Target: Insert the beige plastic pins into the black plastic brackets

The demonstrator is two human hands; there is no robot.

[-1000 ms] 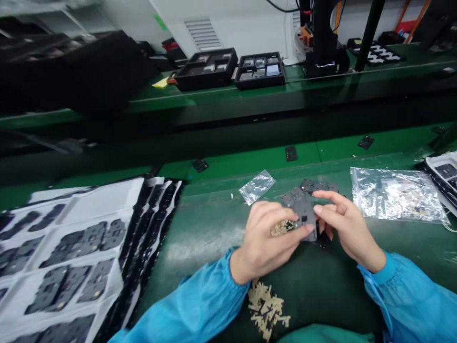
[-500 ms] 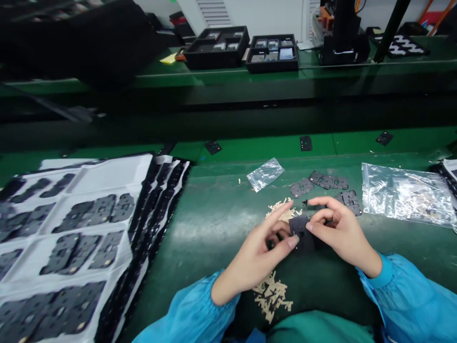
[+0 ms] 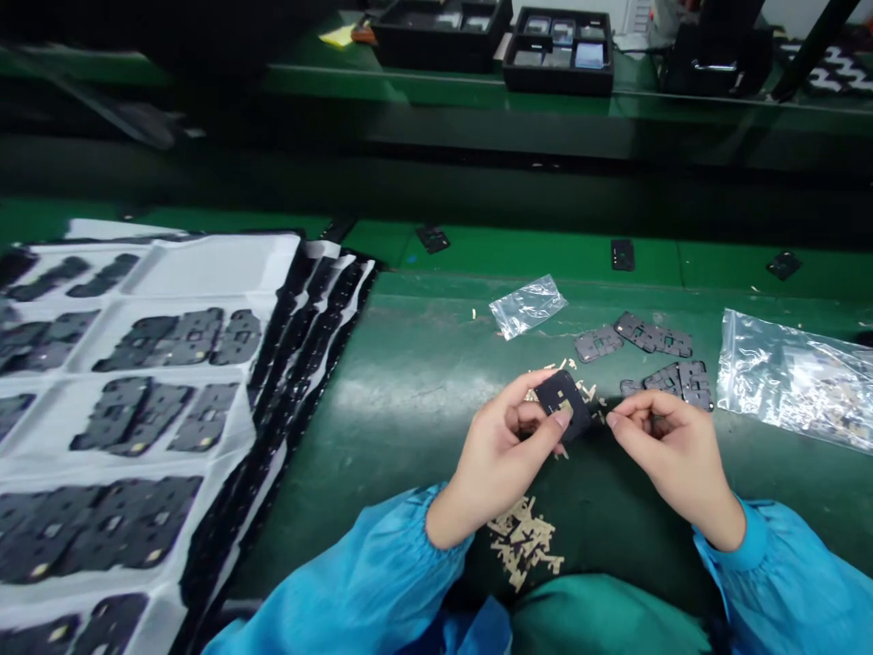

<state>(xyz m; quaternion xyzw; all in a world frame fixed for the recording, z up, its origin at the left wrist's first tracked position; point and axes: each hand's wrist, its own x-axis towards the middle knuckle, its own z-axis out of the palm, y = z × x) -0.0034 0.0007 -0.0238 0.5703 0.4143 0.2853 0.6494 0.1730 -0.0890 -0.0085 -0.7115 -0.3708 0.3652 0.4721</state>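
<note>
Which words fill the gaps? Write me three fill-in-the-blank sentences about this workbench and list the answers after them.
1. On the left hand, the digit lying across the visible face of the dark plate is the ____.
2. Both sleeves are coloured ____.
3. In the picture, the larger clear bag lies to the ____ of the smaller clear bag.

Missing words: thumb; blue; right.

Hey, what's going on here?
Someone in blue sleeves is handling small parts bare-handed. The left hand holds a black plate, thumb on its face. The right hand is pinched close beside it; anything it grips is too small to tell. Beige pieces lie piled nearer the body, more dark plates farther off.
</note>
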